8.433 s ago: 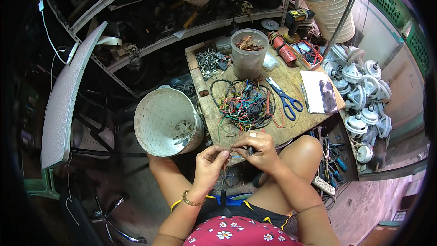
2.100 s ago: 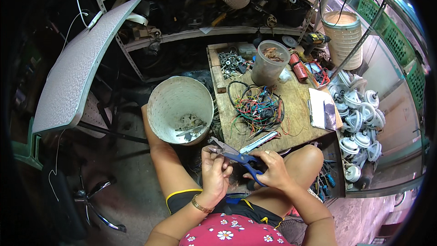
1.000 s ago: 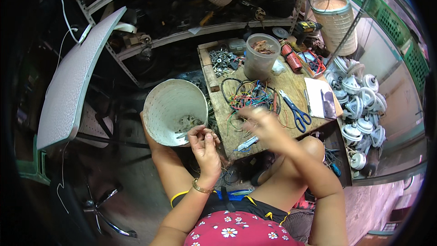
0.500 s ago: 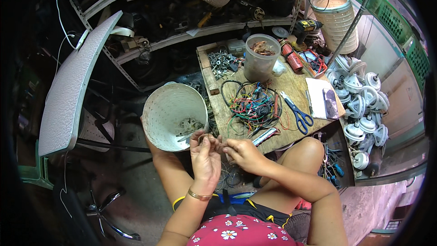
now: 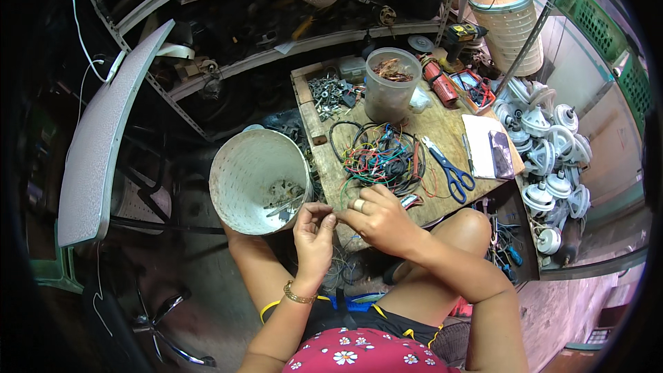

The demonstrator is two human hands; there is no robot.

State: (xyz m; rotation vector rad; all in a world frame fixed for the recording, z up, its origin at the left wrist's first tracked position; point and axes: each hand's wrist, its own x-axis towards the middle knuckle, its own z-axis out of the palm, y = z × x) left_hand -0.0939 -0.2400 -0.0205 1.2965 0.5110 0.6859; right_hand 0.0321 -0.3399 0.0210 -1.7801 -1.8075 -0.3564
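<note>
My left hand (image 5: 315, 233), with a gold bracelet on its wrist, pinches finger to thumb above my lap. Its tips meet those of my right hand (image 5: 381, 220), which wears a ring and is also closed in a pinch. Whatever lies between the fingertips is too small to make out. Just beyond them, a tangle of coloured wires (image 5: 387, 159) rests on the wooden table (image 5: 442, 124). To the left of my hands a whitish perforated bin (image 5: 231, 173) leans open toward me, with small dark scraps (image 5: 284, 195) at its bottom.
Blue-handled scissors (image 5: 456, 183) lie right of the wires, beside a white pad (image 5: 481, 135) with a dark phone-like object. Behind stands a translucent tub (image 5: 391, 100) of copper-coloured scraps. Metal bits (image 5: 331, 97) sit at the table's far left. White plastic fittings (image 5: 552, 145) pile up at the right.
My right hand has turned knuckles up and shifted slightly right and forward. My left hand's fingers have drawn into a tighter pinch. The view has shifted slightly.
</note>
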